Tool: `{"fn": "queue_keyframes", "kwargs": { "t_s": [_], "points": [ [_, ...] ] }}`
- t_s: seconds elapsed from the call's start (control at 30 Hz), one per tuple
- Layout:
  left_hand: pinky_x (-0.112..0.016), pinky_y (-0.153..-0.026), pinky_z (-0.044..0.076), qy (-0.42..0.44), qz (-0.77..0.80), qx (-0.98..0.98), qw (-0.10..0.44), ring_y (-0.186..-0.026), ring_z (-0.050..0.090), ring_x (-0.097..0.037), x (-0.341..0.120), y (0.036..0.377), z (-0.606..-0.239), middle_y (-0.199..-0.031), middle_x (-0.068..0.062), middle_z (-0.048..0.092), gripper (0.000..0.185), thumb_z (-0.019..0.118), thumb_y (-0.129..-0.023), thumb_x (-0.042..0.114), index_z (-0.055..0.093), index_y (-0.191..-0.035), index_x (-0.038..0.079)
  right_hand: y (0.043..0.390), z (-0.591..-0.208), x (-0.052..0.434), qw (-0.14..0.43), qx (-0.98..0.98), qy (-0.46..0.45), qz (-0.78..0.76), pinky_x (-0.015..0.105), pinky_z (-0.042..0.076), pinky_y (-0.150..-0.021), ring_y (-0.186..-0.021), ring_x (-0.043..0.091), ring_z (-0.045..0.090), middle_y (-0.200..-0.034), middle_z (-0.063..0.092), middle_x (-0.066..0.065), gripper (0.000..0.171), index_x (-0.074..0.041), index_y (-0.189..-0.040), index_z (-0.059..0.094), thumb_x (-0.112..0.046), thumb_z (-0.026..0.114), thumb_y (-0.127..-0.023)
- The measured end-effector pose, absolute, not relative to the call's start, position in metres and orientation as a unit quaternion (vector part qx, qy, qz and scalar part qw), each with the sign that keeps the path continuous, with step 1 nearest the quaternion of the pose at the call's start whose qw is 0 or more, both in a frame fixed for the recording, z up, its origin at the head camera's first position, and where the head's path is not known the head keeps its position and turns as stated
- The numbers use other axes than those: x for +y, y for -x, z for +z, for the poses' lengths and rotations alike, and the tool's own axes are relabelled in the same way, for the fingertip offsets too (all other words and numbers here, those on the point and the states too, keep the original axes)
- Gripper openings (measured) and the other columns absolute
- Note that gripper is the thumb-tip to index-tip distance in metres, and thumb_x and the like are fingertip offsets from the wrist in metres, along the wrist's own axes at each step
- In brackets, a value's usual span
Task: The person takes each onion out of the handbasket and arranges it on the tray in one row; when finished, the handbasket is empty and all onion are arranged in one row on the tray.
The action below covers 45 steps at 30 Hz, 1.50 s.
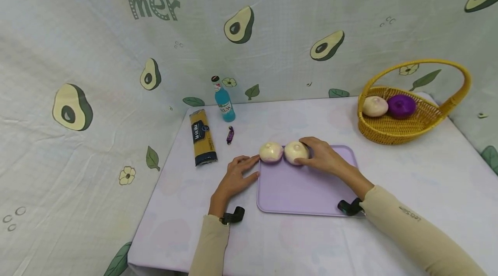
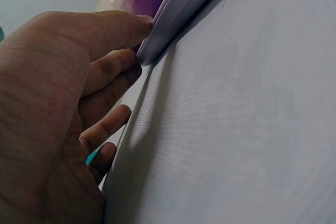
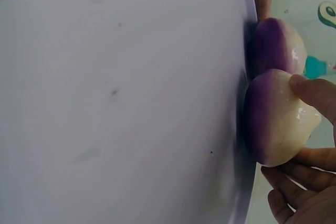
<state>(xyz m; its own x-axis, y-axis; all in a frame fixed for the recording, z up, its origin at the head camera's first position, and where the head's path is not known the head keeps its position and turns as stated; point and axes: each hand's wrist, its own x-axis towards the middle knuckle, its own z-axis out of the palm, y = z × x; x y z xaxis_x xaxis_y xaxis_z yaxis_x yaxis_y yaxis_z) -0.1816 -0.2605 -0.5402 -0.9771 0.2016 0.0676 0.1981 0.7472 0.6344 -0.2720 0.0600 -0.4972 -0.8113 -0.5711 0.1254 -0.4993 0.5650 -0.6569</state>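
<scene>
Two purple-and-white turnips sit side by side at the back left of the lilac tray (image 1: 295, 194). With thumb and fingers curled about its sides, my right hand (image 1: 324, 157) grips the right turnip (image 3: 281, 121), whose pale top faces up in the head view. The left turnip (image 1: 271, 152) stands close against it. At the tray's left edge is my left hand (image 1: 237, 176), its fingers fairly straight. Its fingertips are right at the tray rim beside the left turnip, and the thumb touches the rim in the left wrist view.
A yellow wicker basket (image 1: 383, 137) at the back right holds a pale turnip (image 1: 375, 106) and a purple round vegetable (image 1: 402, 106). On the left are a pasta packet (image 1: 203, 137), a blue bottle (image 1: 225, 105) and a small purple wrapped candy (image 1: 230, 135).
</scene>
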Motion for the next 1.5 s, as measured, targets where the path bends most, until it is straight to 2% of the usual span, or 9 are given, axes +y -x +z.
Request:
{"fn": "queue_keyframes", "kwargs": {
  "t_s": [0.17, 0.37, 0.7, 1.0, 1.13, 1.27, 1.37, 1.5],
  "points": [
    [-0.051, -0.111, 0.026, -0.107, 0.333, 0.937, 0.005, -0.14, 0.031, -0.016, -0.259, 0.182, -0.541, -0.146, 0.017, 0.051, 0.056, 0.063, -0.096, 0.046, 0.044, -0.149, 0.042, 0.272, -0.499, 0.062, 0.048, 0.882, 0.304, -0.358, 0.056, 0.034, -0.109, -0.133, 0.044, 0.044, -0.141, 0.051, 0.026, 0.074, 0.006, -0.138, 0.052, -0.033, 0.082, -0.083],
    [-0.054, -0.111, 0.025, -0.117, 0.339, 0.933, 0.0, -0.14, 0.032, -0.019, -0.257, 0.182, -0.539, -0.146, 0.015, 0.052, 0.056, 0.064, -0.096, 0.043, 0.047, -0.149, 0.038, 0.272, -0.501, 0.065, 0.048, 0.883, 0.302, -0.355, 0.057, 0.032, -0.111, -0.134, 0.044, 0.042, -0.143, 0.049, 0.027, 0.075, 0.006, -0.141, 0.05, -0.035, 0.08, -0.086],
    [-0.055, -0.11, 0.027, -0.112, 0.35, 0.93, 0.01, -0.14, 0.031, -0.019, -0.254, 0.183, -0.54, -0.147, 0.015, 0.051, 0.055, 0.065, -0.097, 0.043, 0.047, -0.149, 0.038, 0.271, -0.504, 0.068, 0.041, 0.879, 0.315, -0.355, 0.058, 0.031, -0.111, -0.134, 0.046, 0.042, -0.143, 0.049, 0.028, 0.072, 0.008, -0.14, 0.049, -0.033, 0.079, -0.088],
    [-0.057, -0.11, 0.029, -0.101, 0.349, 0.931, 0.008, -0.14, 0.031, -0.02, -0.253, 0.182, -0.538, -0.146, 0.01, 0.052, 0.055, 0.065, -0.096, 0.045, 0.048, -0.148, 0.039, 0.268, -0.497, 0.07, 0.063, 0.889, 0.299, -0.342, 0.06, 0.024, -0.114, -0.14, 0.046, 0.032, -0.152, 0.037, 0.028, 0.082, 0.006, -0.148, 0.04, -0.039, 0.075, -0.09],
    [-0.057, -0.11, 0.029, -0.103, 0.351, 0.931, 0.011, -0.141, 0.03, -0.02, -0.253, 0.182, -0.537, -0.145, 0.01, 0.052, 0.055, 0.064, -0.096, 0.046, 0.047, -0.148, 0.039, 0.267, -0.49, 0.079, 0.038, 0.891, 0.294, -0.344, 0.063, 0.025, -0.112, -0.138, 0.044, 0.038, -0.149, 0.044, 0.024, 0.074, 0.003, -0.146, 0.045, -0.037, 0.074, -0.092],
    [-0.056, -0.11, 0.029, -0.097, 0.343, 0.934, 0.014, -0.141, 0.03, -0.018, -0.255, 0.181, -0.537, -0.145, 0.013, 0.053, 0.056, 0.064, -0.096, 0.047, 0.046, -0.148, 0.042, 0.269, -0.479, 0.094, -0.007, 0.89, 0.295, -0.347, 0.061, 0.034, -0.107, -0.131, 0.041, 0.047, -0.142, 0.051, 0.02, 0.06, 0.001, -0.14, 0.052, -0.031, 0.073, -0.094],
    [-0.055, -0.11, 0.029, -0.093, 0.34, 0.936, 0.01, -0.141, 0.03, -0.017, -0.257, 0.18, -0.537, -0.145, 0.013, 0.054, 0.056, 0.065, -0.096, 0.046, 0.046, -0.148, 0.043, 0.274, -0.469, 0.108, -0.036, 0.896, 0.285, -0.339, 0.058, 0.041, -0.103, -0.126, 0.04, 0.051, -0.139, 0.055, 0.018, 0.054, -0.002, -0.137, 0.055, -0.032, 0.071, -0.095],
    [-0.054, -0.11, 0.029, -0.094, 0.341, 0.935, 0.004, -0.14, 0.031, -0.017, -0.259, 0.179, -0.538, -0.145, 0.012, 0.054, 0.056, 0.065, -0.095, 0.046, 0.047, -0.148, 0.043, 0.281, -0.455, 0.129, -0.055, 0.908, 0.25, -0.331, 0.058, 0.041, -0.102, -0.124, 0.039, 0.052, -0.137, 0.057, 0.018, 0.051, -0.004, -0.135, 0.058, -0.035, 0.069, -0.096]
  ]
}}
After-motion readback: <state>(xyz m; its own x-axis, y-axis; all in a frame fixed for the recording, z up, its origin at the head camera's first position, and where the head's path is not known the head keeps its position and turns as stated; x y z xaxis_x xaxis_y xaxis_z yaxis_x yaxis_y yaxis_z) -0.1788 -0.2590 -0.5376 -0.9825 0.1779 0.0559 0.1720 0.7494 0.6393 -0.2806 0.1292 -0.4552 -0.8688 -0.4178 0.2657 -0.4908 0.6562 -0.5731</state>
